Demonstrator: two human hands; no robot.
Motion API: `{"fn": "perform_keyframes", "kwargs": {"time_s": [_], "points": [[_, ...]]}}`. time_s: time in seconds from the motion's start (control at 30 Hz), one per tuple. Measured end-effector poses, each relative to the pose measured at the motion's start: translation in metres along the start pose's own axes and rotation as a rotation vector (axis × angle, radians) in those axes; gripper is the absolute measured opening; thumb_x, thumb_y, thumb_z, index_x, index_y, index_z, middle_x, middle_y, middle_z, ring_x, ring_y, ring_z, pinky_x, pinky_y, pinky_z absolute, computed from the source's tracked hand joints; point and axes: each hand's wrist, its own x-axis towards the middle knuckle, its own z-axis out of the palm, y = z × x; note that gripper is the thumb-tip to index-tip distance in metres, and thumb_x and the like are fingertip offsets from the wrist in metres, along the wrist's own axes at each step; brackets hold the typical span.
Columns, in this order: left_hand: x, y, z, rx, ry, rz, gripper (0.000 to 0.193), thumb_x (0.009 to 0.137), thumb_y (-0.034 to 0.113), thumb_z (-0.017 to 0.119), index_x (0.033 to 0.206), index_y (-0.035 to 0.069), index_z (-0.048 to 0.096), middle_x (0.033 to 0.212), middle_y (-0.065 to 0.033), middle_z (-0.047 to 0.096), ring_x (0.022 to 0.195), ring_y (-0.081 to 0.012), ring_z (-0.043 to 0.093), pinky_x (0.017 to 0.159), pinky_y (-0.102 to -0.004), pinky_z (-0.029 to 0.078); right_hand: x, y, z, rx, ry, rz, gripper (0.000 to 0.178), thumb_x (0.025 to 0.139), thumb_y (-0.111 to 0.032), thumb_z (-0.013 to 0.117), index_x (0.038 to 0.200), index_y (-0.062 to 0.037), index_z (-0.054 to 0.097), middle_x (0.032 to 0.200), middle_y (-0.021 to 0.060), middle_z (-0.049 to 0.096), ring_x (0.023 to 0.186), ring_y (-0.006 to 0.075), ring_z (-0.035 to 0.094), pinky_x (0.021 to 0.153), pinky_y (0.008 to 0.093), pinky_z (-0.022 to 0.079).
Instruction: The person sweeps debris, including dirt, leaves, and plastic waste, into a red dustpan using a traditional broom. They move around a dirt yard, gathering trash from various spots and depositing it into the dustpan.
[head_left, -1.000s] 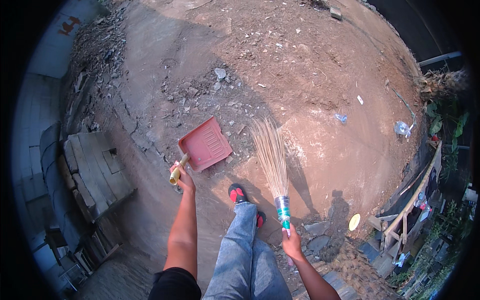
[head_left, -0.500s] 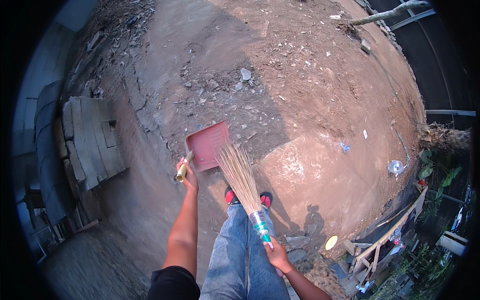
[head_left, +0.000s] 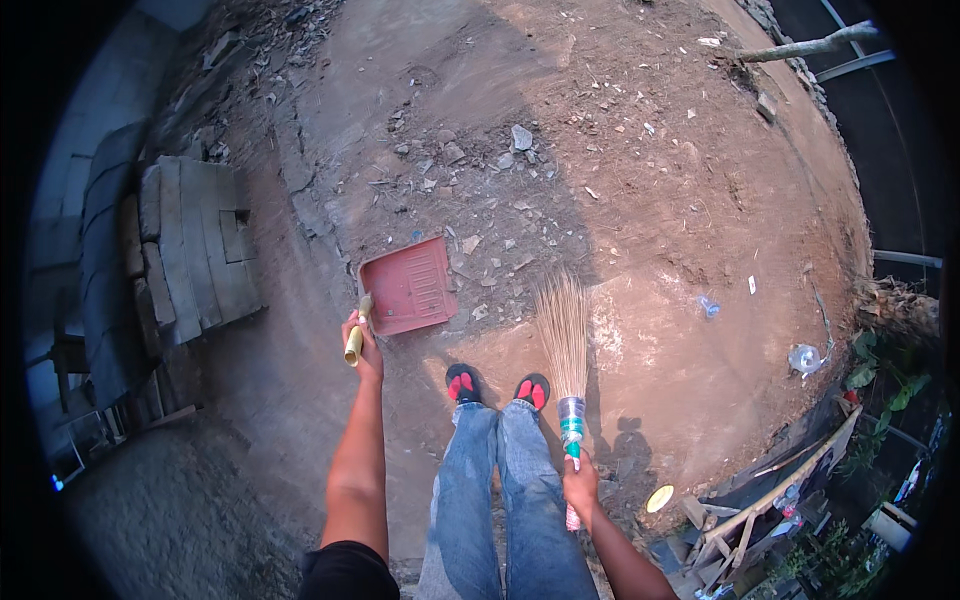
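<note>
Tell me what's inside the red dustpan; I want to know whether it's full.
The red dustpan tray looks bare, with no visible debris. The left hand grips its handle. Ground beneath it is hidden.

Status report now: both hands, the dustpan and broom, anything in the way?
Left hand grips red dustpan by its handle. Right hand grips broom, bristles on the dirt. Stones and rubble lie scattered just beyond the pan.

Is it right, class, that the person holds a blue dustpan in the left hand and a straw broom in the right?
Not quite: the head view shows the dustpan in the left hand is red, not blue. The right hand does hold the straw broom.
</note>
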Motion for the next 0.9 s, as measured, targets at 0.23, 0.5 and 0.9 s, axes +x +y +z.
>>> {"fn": "perform_keyframes", "kwargs": {"time_s": [0.23,0.5,0.9], "points": [[0.005,-0.004,0.000,-0.045,0.034,-0.054,0.016,0.101,0.019,0.055,0.106,0.004,0.055,0.129,-0.0183,0.056,0.119,-0.0252,0.053,0.104,-0.0353,0.038,-0.058,-0.043,0.027,-0.075,-0.270,-0.152,0.033,0.095,-0.026,0.059,0.125,-0.0137,0.058,0.088,0.0223,0.066,0.083,0.0383,0.068,0.071,0.0419,0.051],[0.030,0.004,-0.041,0.106,-0.117,-0.275,0.020,0.096,0.027,0.062,0.103,0.007,0.061,0.105,-0.0052,0.061,0.100,-0.0151,0.057,0.089,-0.0290,0.045,-0.101,-0.064,0.007,-0.085,-0.085,-0.163,0.033,0.096,-0.026,0.057,0.124,-0.0090,0.057,0.087,0.0238,0.065,0.081,0.0376,0.067,0.071,0.0426,0.051],[0.039,-0.025,-0.066,0.041,-0.191,-0.335,0.014,0.097,0.024,0.061,0.104,0.012,0.057,0.089,0.0011,0.055,0.080,-0.0104,0.052,0.073,-0.0262,0.045,-0.090,-0.067,0.102,-0.135,-0.144,-0.131,0.036,0.094,-0.028,0.058,0.126,-0.0112,0.055,0.090,0.0258,0.067,0.090,0.0462,0.065,0.075,0.0502,0.050]]}}
